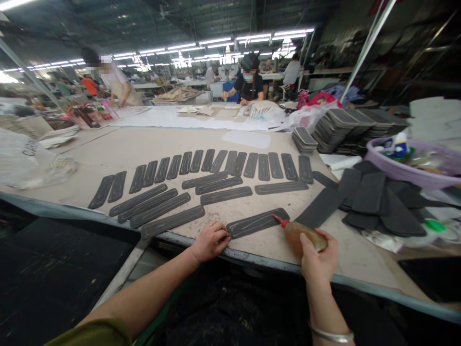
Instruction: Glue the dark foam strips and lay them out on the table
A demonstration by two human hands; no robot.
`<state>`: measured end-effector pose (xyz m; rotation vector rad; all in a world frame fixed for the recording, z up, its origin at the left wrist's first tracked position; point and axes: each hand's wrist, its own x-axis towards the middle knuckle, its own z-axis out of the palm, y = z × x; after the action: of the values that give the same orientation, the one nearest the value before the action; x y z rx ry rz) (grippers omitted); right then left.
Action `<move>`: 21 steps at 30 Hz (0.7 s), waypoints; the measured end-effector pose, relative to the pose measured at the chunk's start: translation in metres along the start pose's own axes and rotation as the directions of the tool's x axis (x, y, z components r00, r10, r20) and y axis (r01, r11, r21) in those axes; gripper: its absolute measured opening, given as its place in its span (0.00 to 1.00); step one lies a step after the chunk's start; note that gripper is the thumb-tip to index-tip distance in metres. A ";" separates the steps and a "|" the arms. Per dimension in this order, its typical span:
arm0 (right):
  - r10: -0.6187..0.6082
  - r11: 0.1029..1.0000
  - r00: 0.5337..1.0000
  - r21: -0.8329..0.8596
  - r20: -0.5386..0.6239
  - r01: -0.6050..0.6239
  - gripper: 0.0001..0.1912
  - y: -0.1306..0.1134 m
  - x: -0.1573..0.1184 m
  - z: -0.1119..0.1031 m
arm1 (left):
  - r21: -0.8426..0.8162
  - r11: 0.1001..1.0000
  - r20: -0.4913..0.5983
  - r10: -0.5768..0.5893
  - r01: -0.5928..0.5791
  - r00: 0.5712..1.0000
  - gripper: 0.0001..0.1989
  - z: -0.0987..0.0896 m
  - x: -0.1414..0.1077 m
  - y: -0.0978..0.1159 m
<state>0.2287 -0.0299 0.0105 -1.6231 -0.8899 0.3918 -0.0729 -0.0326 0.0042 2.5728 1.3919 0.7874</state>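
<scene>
My right hand [319,254] is wrapped around an amber squeeze bottle [300,236] that looks like a glue bottle. Its red nozzle points down at the right half of a dark grey rounded strip [248,225] near the table's front edge. Pale, shiny lines of what looks like glue run along that strip. At the strip's left end, my left hand [212,241] has its fingers curled and pinched on the corner. Left of it lies another dark strip [173,221], similarly lined. Longer lined strips [226,194] spread behind, with an arc of shorter ones [185,163] beyond.
Plain dark pieces [369,192] lie heaped at right, below a purple basin [425,168]. Stacked grey pieces [334,129] stand behind. A white plastic bag [29,158] sits at far left. Across the table a masked co-worker [250,84] works; another person [115,84] stands at left.
</scene>
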 end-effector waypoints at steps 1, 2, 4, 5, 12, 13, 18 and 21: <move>-0.020 1.000 0.999 -0.004 -0.045 0.019 0.27 0.002 0.004 0.000 | 0.003 1.000 0.000 -0.002 0.002 1.000 0.06 0.000 0.001 0.000; -0.031 0.999 0.996 0.008 -0.085 0.032 0.27 0.005 0.007 -0.001 | 0.006 1.000 -0.001 -0.005 0.005 1.000 0.06 -0.001 0.002 0.001; -0.019 0.996 0.990 0.085 -0.142 0.032 0.28 0.011 0.012 -0.001 | 0.011 1.000 -0.001 -0.010 0.010 1.000 0.06 -0.002 0.003 0.002; -0.003 0.991 0.987 0.135 -0.161 0.025 0.29 0.014 0.015 0.000 | 0.014 1.000 0.000 -0.012 0.012 1.000 0.06 -0.002 0.003 0.002; 0.137 0.946 0.985 0.310 -0.104 -0.098 0.30 0.023 0.021 0.004 | 0.029 0.999 0.012 -0.020 0.020 1.000 0.06 -0.004 0.005 0.003; 0.149 0.939 0.986 0.323 -0.078 -0.116 0.29 0.023 0.020 0.004 | 0.030 0.999 0.016 -0.022 0.022 1.000 0.06 -0.004 0.005 0.003; 0.219 0.876 0.975 0.433 0.033 -0.211 0.30 0.018 0.014 0.001 | 0.034 0.999 0.030 -0.029 0.028 0.999 0.05 -0.005 0.006 0.004; 0.261 0.840 0.965 0.493 0.000 -0.227 0.31 0.014 0.016 -0.005 | 0.035 0.999 0.021 -0.026 0.025 0.999 0.05 -0.005 0.006 0.005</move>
<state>0.2471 -0.0225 0.0023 -1.2639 -0.4737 0.6795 -0.0690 -0.0311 0.0126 2.5759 1.4423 0.7356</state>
